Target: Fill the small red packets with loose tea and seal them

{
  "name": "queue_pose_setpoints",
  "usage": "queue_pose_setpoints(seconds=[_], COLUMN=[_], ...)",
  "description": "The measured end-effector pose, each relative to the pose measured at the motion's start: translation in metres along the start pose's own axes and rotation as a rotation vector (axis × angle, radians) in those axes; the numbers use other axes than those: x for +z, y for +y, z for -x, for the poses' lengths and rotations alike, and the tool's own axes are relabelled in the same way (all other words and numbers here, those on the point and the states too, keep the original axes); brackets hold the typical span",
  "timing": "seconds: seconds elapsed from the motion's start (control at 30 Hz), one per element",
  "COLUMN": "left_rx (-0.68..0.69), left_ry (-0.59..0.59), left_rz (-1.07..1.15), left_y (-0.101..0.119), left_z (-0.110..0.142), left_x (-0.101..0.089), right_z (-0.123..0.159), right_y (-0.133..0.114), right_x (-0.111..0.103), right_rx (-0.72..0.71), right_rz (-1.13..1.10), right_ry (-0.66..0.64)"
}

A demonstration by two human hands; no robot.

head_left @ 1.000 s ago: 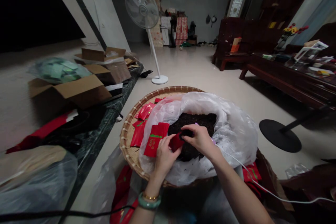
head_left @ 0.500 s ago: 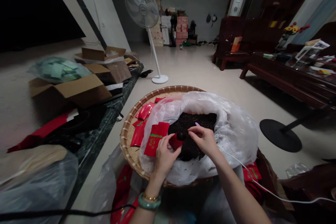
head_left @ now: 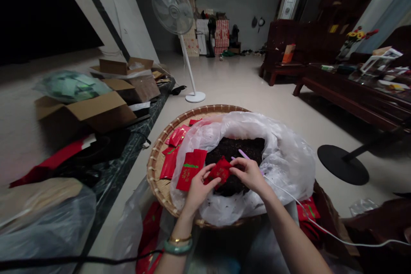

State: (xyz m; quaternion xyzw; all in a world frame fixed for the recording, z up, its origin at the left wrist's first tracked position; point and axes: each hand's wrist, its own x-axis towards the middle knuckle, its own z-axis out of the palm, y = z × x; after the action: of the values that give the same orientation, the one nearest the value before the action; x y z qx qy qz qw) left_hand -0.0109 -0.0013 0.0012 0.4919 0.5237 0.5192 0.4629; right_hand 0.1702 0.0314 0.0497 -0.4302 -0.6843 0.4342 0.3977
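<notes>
- Pale tiled floor (head_left: 224, 81) runs back past a white pedestal fan (head_left: 173, 8) and open brown cardboard boxes (head_left: 85, 109)
- Head view: a round woven bamboo tray (head_left: 157, 167) holds a clear plastic bag (head_left: 285, 167) of dark crumbly loose leaves (head_left: 234, 147), with flat red paper packets (head_left: 189, 169) just beside them
- Left hand (head_left: 201, 190) and right hand (head_left: 248, 175) pinch a small red paper packet (head_left: 220, 171) between their closed fingertips, above the leaves
- It looks light, thin and soft, likely to crease or slip, so its opposite edges seem the best hold
- Thin lilac plastic stick (head_left: 244, 154) lies by the right hand; whether it is held cannot be told
</notes>
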Motion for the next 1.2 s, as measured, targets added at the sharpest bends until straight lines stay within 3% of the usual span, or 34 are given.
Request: queue_pose_setpoints(seconds=[0.13,0.37,0.6,0.77,1.0,1.2], left_rx=[-0.134,-0.171,-0.25,-0.247,-0.242,-0.221], left_ry=[-0.017,0.016,-0.105,-0.147,-0.032,0.019], left_rz=[0.108,0.169,0.116,0.094,0.202,0.233], left_y=[-0.003,-0.001,0.006,0.007,0.006,0.003], left_z=[0.001,0.007,0.006,0.003,0.001,0.003], left_x=[-0.001,0.004,0.004,-0.001,0.006,0.013], right_z=[0.001,0.002,0.0,-0.001,-0.001,0.003], right_y=[0.003,0.007,0.01,0.014,0.015,0.019], right_x=[-0.001,0.001,-0.009,-0.01,0.004,0.013], right_rx=[0.036,0.116,0.121,0.146,0.095,0.271], right_rz=[-0.026,0.052,-0.002,-0.02,-0.143,-0.183], right_ry=[-0.03,-0.047,-0.123,-0.032,0.035,-0.062])
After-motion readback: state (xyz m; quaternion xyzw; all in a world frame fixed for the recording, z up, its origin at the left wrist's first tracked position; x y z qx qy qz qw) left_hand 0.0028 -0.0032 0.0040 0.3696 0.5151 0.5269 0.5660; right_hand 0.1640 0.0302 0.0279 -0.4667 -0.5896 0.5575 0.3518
